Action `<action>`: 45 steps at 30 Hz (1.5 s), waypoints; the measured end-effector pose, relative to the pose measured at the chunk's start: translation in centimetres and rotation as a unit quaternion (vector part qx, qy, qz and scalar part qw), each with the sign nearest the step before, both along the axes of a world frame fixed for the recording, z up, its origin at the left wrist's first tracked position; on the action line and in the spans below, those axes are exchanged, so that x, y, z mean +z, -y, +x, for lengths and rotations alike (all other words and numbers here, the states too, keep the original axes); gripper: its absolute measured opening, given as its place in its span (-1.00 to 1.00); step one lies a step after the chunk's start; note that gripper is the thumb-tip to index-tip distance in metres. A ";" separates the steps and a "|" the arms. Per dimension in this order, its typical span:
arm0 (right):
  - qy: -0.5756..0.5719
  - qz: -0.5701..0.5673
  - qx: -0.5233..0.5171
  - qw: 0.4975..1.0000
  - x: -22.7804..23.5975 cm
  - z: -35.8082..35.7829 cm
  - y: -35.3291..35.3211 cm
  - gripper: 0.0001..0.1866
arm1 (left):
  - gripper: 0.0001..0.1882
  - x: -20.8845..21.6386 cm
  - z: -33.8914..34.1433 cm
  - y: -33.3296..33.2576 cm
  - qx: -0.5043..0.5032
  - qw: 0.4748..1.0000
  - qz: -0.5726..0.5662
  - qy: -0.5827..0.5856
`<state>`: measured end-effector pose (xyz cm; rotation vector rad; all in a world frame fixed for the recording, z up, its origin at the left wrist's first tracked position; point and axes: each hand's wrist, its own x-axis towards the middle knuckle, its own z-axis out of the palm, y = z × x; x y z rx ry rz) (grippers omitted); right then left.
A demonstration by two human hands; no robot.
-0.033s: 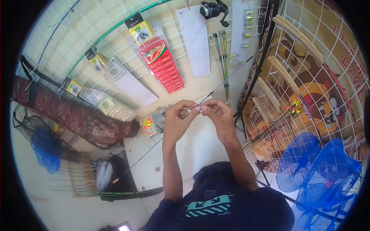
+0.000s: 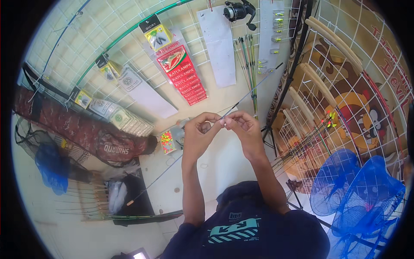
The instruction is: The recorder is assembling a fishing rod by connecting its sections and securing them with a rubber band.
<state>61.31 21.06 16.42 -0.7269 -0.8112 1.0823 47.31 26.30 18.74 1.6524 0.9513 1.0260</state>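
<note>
In front of my chest, above the white table, both hands meet fingertip to fingertip. My left hand (image 2: 199, 137) is closed, thumb and index finger pinched on a thin blue rod (image 2: 166, 170). Close against it, my right hand (image 2: 246, 134) also pinches at the rod, its other fingers curled in. The rod slants from a tan end at lower left, behind my left wrist, up to a dark tip at upper right. A black section shows just beyond my fingers. Whether something smaller sits between the fingertips, I cannot make out.
A box of bright beads (image 2: 167, 142) stands left of my hands on the white table (image 2: 207, 183). Fishing packets (image 2: 183, 73) and a reel (image 2: 236, 12) hang on the grid ahead. A camouflage rod bag (image 2: 108, 144) lies left; blue nets (image 2: 366, 190) hang right.
</note>
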 end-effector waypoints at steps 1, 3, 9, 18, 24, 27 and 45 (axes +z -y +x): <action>-0.004 0.002 0.007 1.000 -0.2 0.2 -0.3 -0.87 | -0.85 0.1 0.2 -0.2 0.001 1.000 -0.008 -0.002; -0.010 0.004 0.013 1.000 -0.6 0.2 -0.9 -0.88 | -0.85 0.4 0.4 -0.4 -0.003 1.000 -0.020 0.000; -0.057 -0.001 -0.035 0.998 -1.7 0.1 -2.0 -0.87 | -0.85 0.2 0.6 -0.9 -0.007 0.999 -0.047 0.014; -0.065 -0.012 -0.081 0.995 -1.2 0.8 -2.3 -0.88 | -0.84 0.8 1.1 -0.9 -0.008 0.996 -0.091 -0.012; -0.071 -0.017 -0.086 0.994 -1.0 0.9 -2.0 -0.88 | -0.85 0.6 0.9 -0.9 -0.023 0.996 -0.081 -0.004; -0.060 -0.020 -0.093 0.994 -0.9 1.1 -2.0 -0.88 | -0.85 0.6 1.0 -1.0 -0.026 0.996 -0.082 0.001; 0.014 -0.014 -0.052 0.998 -0.8 3.3 -1.7 -0.89 | -0.85 -0.3 1.0 -1.1 -0.049 0.994 -0.096 0.028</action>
